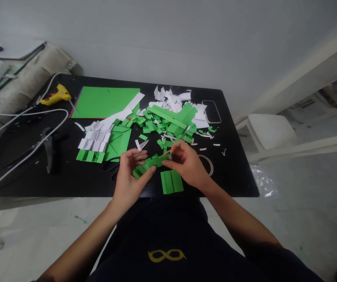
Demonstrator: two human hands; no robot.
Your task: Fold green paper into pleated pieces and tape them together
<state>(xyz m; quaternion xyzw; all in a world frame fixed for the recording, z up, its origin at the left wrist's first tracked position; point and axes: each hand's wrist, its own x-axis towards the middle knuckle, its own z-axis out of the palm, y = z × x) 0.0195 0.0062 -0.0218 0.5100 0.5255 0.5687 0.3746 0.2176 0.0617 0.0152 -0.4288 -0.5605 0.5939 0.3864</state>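
Note:
Between my two hands is a folded strip of green paper (pixel 156 161), near the front edge of the black table. My left hand (pixel 130 172) grips its left end, thumb in front and fingers behind. At the other end, my right hand (pixel 186 161) pinches the strip between thumb and fingertips. Just below it lies a pleated green paper piece (pixel 172 182). A roll of tape (pixel 208 165) is partly hidden beside my right hand. Black scissors (pixel 111 166) lie by my left hand, mostly covered, with the blade tips (pixel 141 145) showing beyond.
Green paper scraps (pixel 159 123) and white scraps (pixel 171 98) heap at the back. Folded white strips (pixel 96 135) lie left, near green sheets (pixel 106 102). A yellow glue gun (pixel 57 95), white cable (pixel 59 131) and black pliers-like tool (pixel 47 149) sit far left.

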